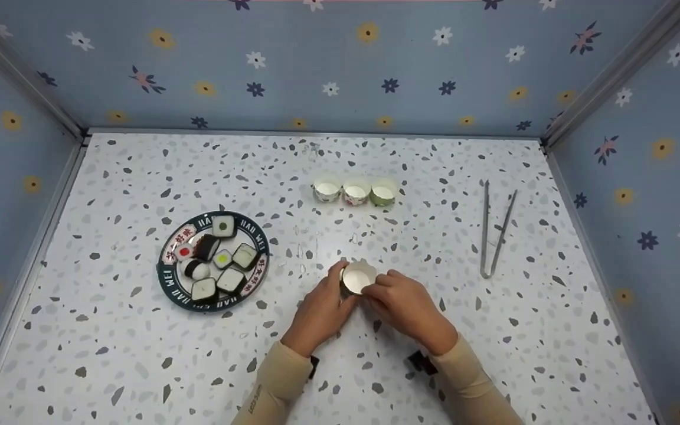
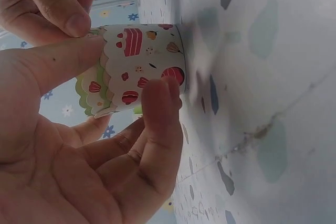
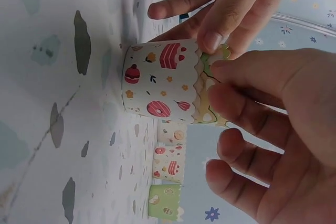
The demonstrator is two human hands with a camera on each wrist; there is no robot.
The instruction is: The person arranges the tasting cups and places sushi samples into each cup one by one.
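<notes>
A short stack of nested paper baking cups (image 1: 359, 278) stands at the table's front middle. The outer cup (image 3: 157, 80) is white with cake and doughnut prints and a scalloped rim; greenish and yellowish rims of inner cups show above it. My left hand (image 1: 319, 313) holds the stack from the left, thumb near the rim and fingers round the side. With thumb and forefinger, my right hand (image 1: 408, 301) pinches the rim of the inner cups from the right. How many cups are nested is hidden.
Three paper cups stand in a row behind: a white cup (image 1: 327, 193), a pink-patterned cup (image 1: 356, 196) and a green cup (image 1: 383, 197). A plate (image 1: 166, 280) of sushi pieces lies left, metal tongs (image 1: 486, 230) right. Flowered walls (image 1: 293, 106) enclose the back and sides.
</notes>
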